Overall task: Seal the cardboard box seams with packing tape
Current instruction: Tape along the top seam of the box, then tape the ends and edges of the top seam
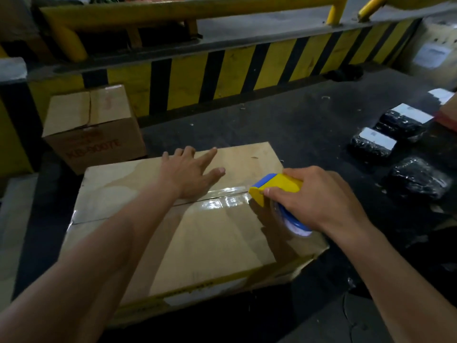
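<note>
A large brown cardboard box (217, 233) lies on the dark floor in front of me, flaps closed. Glossy clear tape (222, 200) covers the centre seam from under my left hand to the right edge. My left hand (190, 173) presses flat on the far flap with fingers spread, just beyond the seam. My right hand (314, 201) grips a yellow and blue tape dispenser (274, 188) at the right end of the seam, its yellow head touching the box top. The tape roll is mostly hidden under that hand.
A smaller closed cardboard box (94, 127) with red print stands at the back left. Three black wrapped parcels (385, 137) with white labels lie on the floor to the right. A yellow and black striped barrier (222, 73) runs across the back.
</note>
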A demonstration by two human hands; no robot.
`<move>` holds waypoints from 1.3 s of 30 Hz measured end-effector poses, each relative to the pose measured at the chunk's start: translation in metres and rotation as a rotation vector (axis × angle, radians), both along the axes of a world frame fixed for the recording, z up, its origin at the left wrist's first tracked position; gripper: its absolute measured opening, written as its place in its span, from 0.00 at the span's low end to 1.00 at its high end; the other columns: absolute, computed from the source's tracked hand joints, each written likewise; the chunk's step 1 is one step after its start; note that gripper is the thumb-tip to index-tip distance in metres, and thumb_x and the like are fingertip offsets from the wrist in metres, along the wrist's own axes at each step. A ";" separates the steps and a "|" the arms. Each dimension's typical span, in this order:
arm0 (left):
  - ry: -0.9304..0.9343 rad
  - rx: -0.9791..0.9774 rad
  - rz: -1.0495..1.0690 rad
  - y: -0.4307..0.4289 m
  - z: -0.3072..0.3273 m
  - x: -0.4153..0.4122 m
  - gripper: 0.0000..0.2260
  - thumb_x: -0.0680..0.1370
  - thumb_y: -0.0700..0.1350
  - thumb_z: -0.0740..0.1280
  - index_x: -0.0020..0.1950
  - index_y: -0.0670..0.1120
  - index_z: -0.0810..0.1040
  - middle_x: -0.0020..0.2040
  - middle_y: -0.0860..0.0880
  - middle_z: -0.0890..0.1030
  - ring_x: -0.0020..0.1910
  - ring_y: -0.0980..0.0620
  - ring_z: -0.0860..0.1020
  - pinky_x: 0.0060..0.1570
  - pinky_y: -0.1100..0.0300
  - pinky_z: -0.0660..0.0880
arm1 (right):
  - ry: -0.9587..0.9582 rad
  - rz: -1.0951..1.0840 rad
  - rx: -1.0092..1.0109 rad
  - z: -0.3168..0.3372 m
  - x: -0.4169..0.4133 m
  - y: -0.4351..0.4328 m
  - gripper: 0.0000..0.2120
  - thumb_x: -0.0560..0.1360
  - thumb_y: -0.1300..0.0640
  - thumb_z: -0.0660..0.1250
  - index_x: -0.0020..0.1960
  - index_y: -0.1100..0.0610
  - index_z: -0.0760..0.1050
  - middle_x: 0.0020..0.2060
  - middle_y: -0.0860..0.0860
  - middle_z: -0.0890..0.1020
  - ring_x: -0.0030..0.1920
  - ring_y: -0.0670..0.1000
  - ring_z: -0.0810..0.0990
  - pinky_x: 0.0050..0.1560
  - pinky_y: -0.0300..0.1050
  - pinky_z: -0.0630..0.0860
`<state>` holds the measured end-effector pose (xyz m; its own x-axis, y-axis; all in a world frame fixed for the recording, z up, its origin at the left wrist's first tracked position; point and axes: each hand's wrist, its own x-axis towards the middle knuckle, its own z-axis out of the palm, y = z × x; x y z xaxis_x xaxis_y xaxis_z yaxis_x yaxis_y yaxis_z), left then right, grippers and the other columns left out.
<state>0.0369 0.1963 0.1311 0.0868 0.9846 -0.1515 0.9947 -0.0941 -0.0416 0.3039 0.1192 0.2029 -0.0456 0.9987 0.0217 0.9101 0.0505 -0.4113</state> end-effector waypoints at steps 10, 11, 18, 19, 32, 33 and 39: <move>-0.016 -0.027 0.266 -0.047 0.004 -0.035 0.37 0.74 0.76 0.40 0.81 0.64 0.46 0.76 0.39 0.64 0.73 0.35 0.65 0.67 0.34 0.63 | 0.045 0.197 0.039 -0.003 -0.035 0.032 0.30 0.71 0.33 0.68 0.67 0.48 0.77 0.60 0.51 0.82 0.58 0.56 0.79 0.48 0.47 0.71; -0.022 -0.028 0.285 -0.052 0.003 -0.035 0.37 0.74 0.76 0.40 0.81 0.64 0.46 0.76 0.39 0.64 0.72 0.35 0.65 0.67 0.34 0.64 | 0.039 0.220 0.040 -0.005 -0.039 0.037 0.32 0.70 0.31 0.67 0.69 0.47 0.76 0.62 0.50 0.81 0.60 0.55 0.78 0.50 0.47 0.72; -0.135 0.049 0.205 -0.059 0.001 -0.021 0.29 0.82 0.65 0.49 0.81 0.55 0.58 0.80 0.43 0.61 0.79 0.40 0.59 0.75 0.32 0.54 | 0.077 0.270 0.074 -0.009 -0.042 0.046 0.34 0.69 0.31 0.69 0.70 0.46 0.74 0.64 0.49 0.80 0.62 0.53 0.78 0.52 0.45 0.71; -0.213 0.061 0.158 -0.056 0.004 -0.018 0.25 0.84 0.61 0.53 0.79 0.55 0.63 0.79 0.44 0.63 0.78 0.42 0.61 0.76 0.35 0.56 | 0.105 0.278 0.086 -0.009 -0.039 0.044 0.34 0.69 0.32 0.69 0.71 0.46 0.74 0.64 0.49 0.80 0.61 0.53 0.78 0.51 0.44 0.71; -1.546 -0.407 0.423 -0.018 0.057 0.022 0.16 0.79 0.55 0.69 0.58 0.44 0.81 0.53 0.41 0.85 0.48 0.47 0.86 0.47 0.53 0.83 | 0.245 0.250 0.209 -0.011 -0.023 0.023 0.38 0.67 0.29 0.66 0.74 0.44 0.69 0.44 0.47 0.77 0.42 0.46 0.76 0.40 0.46 0.77; -1.571 -0.423 0.420 -0.017 0.056 0.021 0.17 0.79 0.55 0.69 0.58 0.43 0.81 0.53 0.41 0.85 0.48 0.47 0.85 0.46 0.54 0.83 | 0.258 0.245 0.210 -0.011 -0.022 0.022 0.38 0.67 0.28 0.67 0.73 0.43 0.69 0.44 0.48 0.77 0.42 0.46 0.76 0.40 0.47 0.78; -1.700 -0.505 0.390 -0.016 0.050 0.009 0.20 0.76 0.52 0.71 0.61 0.40 0.82 0.55 0.39 0.84 0.51 0.46 0.84 0.54 0.51 0.82 | 0.304 0.240 0.191 -0.007 -0.019 0.021 0.40 0.65 0.24 0.64 0.73 0.41 0.69 0.49 0.49 0.78 0.46 0.47 0.77 0.43 0.51 0.80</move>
